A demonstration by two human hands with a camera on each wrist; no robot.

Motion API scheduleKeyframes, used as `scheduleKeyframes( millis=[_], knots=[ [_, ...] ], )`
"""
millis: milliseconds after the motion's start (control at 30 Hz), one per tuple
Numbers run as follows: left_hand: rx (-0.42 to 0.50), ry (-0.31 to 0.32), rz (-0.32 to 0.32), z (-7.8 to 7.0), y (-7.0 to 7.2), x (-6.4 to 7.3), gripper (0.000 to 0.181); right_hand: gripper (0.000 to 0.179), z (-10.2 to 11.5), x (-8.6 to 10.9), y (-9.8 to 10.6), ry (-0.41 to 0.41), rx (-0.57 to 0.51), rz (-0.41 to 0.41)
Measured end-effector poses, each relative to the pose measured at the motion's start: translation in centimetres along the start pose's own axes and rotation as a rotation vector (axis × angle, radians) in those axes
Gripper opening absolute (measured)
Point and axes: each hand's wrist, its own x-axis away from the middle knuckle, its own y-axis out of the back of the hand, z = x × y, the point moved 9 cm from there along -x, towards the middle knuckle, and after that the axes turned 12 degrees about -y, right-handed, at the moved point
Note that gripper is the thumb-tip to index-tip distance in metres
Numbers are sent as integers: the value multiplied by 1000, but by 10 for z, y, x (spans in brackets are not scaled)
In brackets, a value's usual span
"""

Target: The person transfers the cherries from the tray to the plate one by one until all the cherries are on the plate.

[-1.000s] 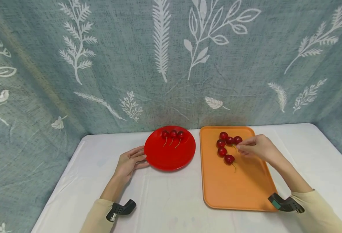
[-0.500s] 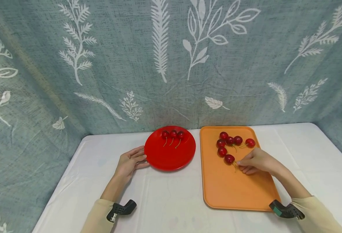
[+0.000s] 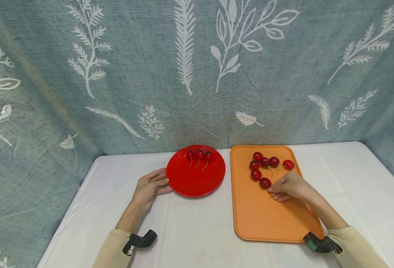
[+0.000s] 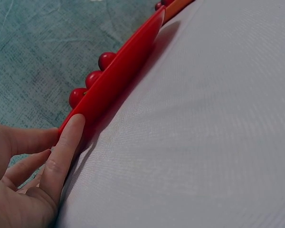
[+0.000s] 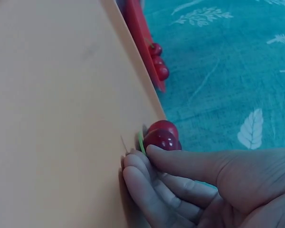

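My right hand (image 3: 289, 186) pinches the thin green stem (image 5: 141, 141) of a dark red cherry (image 3: 265, 182) between thumb and fingertips, low over the orange tray (image 3: 267, 223). In the right wrist view the cherry (image 5: 160, 139) sits just past the thumb tip and overlaps another one behind it. My left hand (image 3: 146, 190) touches the left rim of the red plate (image 3: 193, 184), its fingers mostly straight. The left wrist view shows fingertips against the plate's outer side (image 4: 118, 85). Three cherries (image 3: 199, 154) with stems lie in a row at the plate's far side.
Several more cherries (image 3: 255, 165) cluster in the tray's far left part. A single brighter cherry (image 3: 288, 164) lies near its far right edge. Plate and tray stand side by side on a white tabletop (image 3: 197, 230), before a patterned blue-green curtain (image 3: 197, 111).
My right hand has left the brighter cherry at the tray's far right, come nearer and leftward, and taken the front cherry's stem. That cherry has shifted slightly right. My left hand stays put.
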Motion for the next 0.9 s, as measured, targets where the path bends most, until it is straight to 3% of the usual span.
scheduleKeyframes(
  millis=[400,667,900],
  knots=[
    [-6,-18,5,-1,-1,2,52,23,7,2,4,20,10,-20],
    [-8,-13,-1,-1,0,3,51,25,35,-2,4,98,-48,-113],
    [-5,-14,-3,-3,-1,3,51,25,60,-14,-10,74,-92,-143]
  ],
)
